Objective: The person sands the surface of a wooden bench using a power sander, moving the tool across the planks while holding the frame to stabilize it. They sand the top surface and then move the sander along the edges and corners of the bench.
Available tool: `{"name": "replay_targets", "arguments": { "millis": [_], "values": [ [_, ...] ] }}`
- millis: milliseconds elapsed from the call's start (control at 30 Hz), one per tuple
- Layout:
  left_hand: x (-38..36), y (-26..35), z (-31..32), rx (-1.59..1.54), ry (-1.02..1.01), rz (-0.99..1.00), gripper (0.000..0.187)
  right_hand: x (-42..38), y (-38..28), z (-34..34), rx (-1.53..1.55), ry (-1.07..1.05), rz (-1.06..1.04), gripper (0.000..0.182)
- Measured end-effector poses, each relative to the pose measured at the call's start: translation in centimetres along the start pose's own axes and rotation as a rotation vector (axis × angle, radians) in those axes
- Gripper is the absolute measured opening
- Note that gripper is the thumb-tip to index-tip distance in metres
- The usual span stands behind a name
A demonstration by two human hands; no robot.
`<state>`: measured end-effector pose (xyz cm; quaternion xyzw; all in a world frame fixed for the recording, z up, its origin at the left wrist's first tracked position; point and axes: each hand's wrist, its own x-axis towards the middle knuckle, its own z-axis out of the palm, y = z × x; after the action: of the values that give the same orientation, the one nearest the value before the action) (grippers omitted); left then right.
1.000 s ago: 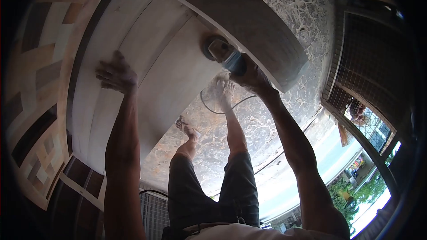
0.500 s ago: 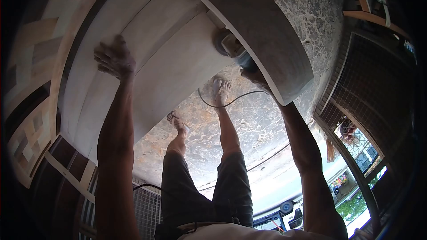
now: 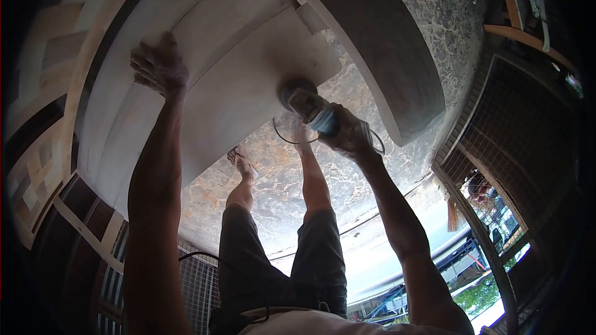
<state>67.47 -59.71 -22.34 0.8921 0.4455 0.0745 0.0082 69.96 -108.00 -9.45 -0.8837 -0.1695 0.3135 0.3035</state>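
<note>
My left hand [image 3: 159,65] rests on the pale wooden surface [image 3: 236,80] at the left, its fingers spread. My right hand [image 3: 347,131] is wrapped round the body of an angle grinder [image 3: 313,110]. The grinder's round disc [image 3: 295,92] lies against the lower right edge of the wooden surface, near a darker patch. A cable loops by my right hand and below the disc. To the right of the tool stands a curved wooden panel [image 3: 397,56], apart from my hand.
Stone-patterned floor [image 3: 248,167] shows round my feet. Patchwork wood [image 3: 56,62] lines the far left. A wire mesh panel [image 3: 496,124] stands at the right, with a broom head [image 3: 454,211] beside it and a wooden chair part [image 3: 528,37] above.
My right hand and the grinder have come out from behind the curved panel, moving down and to the left. My left hand stays in nearly the same place.
</note>
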Motion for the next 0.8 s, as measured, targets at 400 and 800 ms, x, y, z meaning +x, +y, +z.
{"name": "replay_targets", "arguments": {
  "millis": [400, 800],
  "values": [
    [0.3, 0.2, -0.1, -0.006, 0.029, 0.023, 0.103, 2.0, 0.7, -1.0, 0.096, 0.196, 0.231, 0.060],
    [0.2, -0.1, 0.2, 0.021, 0.096, 0.075, 0.099, 3.6, 3.1, -2.0, 0.213, 0.289, 0.223, 0.058]
  ]
}}
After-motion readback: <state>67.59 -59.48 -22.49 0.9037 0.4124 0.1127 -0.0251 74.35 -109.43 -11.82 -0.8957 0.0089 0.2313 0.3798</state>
